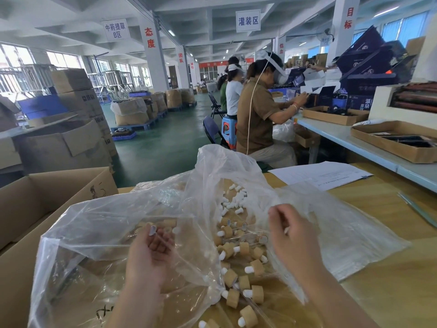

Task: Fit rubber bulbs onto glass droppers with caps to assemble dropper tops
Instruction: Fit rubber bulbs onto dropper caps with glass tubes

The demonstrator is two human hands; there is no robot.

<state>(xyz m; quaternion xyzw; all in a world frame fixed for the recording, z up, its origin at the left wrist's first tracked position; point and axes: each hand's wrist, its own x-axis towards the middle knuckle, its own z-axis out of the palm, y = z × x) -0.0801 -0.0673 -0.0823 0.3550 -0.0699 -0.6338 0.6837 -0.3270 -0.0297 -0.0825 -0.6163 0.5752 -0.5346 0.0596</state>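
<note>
I'm holding 1 dropper (pixel 152 229) in my curled left hand (pixel 149 254), cap pointing away; my right hand (pixel 293 237), curled, contents unclear, is hovering nearer the bulbs (pixel 234 200) ahead.

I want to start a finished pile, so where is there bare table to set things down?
Bare table lies right of the plastic bag, from the paper sheets down to the near edge. Crowded: dropper tops and white bulbs in the middle, bag-covered cardboard box on the left.
</note>
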